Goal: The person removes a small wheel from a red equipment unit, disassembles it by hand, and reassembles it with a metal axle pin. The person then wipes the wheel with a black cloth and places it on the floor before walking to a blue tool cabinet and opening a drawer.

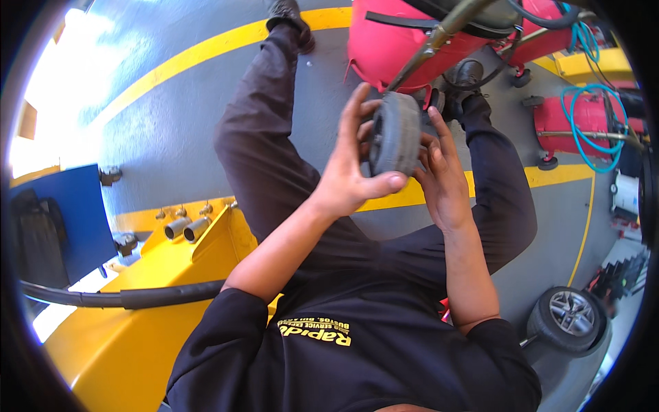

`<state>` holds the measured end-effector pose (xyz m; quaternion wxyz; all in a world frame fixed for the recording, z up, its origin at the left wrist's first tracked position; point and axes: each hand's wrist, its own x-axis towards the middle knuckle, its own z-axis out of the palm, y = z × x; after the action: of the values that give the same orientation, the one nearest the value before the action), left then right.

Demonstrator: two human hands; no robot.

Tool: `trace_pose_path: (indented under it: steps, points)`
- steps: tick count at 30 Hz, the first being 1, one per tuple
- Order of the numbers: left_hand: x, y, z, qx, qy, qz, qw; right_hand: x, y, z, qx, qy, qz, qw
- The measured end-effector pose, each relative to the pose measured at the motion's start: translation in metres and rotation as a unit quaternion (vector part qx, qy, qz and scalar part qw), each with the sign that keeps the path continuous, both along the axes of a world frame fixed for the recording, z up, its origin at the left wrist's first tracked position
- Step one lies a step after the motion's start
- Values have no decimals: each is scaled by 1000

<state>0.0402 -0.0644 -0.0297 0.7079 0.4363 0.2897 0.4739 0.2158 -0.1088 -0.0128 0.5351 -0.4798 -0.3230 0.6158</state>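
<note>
A small grey rubber wheel [400, 134], worn on its tread, stands on edge in the air above my spread legs. My left hand [353, 168] grips it from the left, with the thumb under the lower edge and the fingers around the far side. My right hand [443, 175] is at the wheel's right side with its fingers apart. Its fingertips are close to the tread, and I cannot tell whether they touch it. The wheel's hub faces left and is mostly hidden by my left fingers.
A red wheeled tank [384, 48] stands ahead between my feet. Another red wheeled unit [570, 127] with a coiled teal hose [596, 147] is at right. A yellow metal structure [158, 275] and a blue panel [65, 220] are at left. A car wheel [566, 317] lies at lower right.
</note>
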Motion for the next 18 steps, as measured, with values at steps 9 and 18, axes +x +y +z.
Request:
trace_pose_path:
  steps: [9, 18]
  points:
    - [0, -40, -36, -151, 40, -91, 983, 48, 13, -87, -113, -236, -51, 964]
    - [-67, 46, -29, -137, -148, 32, 979, 3, 118, -190, -12, -564, 165, 809]
